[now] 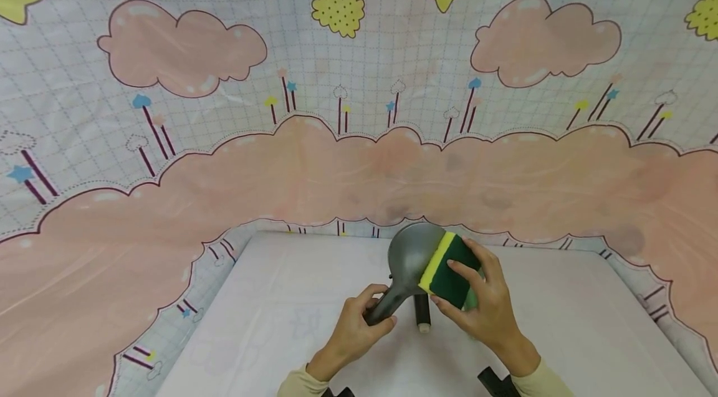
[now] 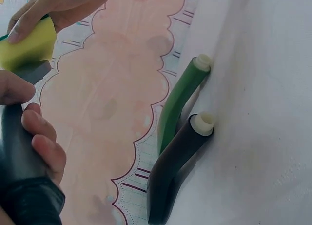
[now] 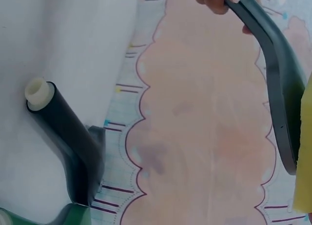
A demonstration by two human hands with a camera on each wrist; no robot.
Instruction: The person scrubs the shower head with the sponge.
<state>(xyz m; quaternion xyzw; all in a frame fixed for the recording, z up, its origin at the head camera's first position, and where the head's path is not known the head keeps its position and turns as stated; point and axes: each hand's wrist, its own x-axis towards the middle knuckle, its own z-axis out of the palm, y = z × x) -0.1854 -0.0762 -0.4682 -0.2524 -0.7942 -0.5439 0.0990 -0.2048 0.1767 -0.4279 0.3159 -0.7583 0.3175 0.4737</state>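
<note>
My left hand (image 1: 354,327) grips the handle of a dark grey hand shower head (image 1: 412,253), holding it tilted up above the table with its round head toward the far side. In my right hand (image 1: 491,305), fingers and thumb pinch a sponge (image 1: 455,272) with a yellow foam side and a dark green scouring side. The yellow side lies against the right side of the round head. In the right wrist view the sponge (image 3: 304,156) shows only at the edge, beside the shower head (image 3: 275,64). Part of the shower head's handle is hidden by my left fingers.
On the white table (image 1: 269,322), beyond my hands, stand a black shower head (image 2: 178,161) and a green one (image 2: 178,105), their pale hose ends pointing toward me. A patterned cloth (image 1: 359,179) with clouds and stars hangs behind and around the table.
</note>
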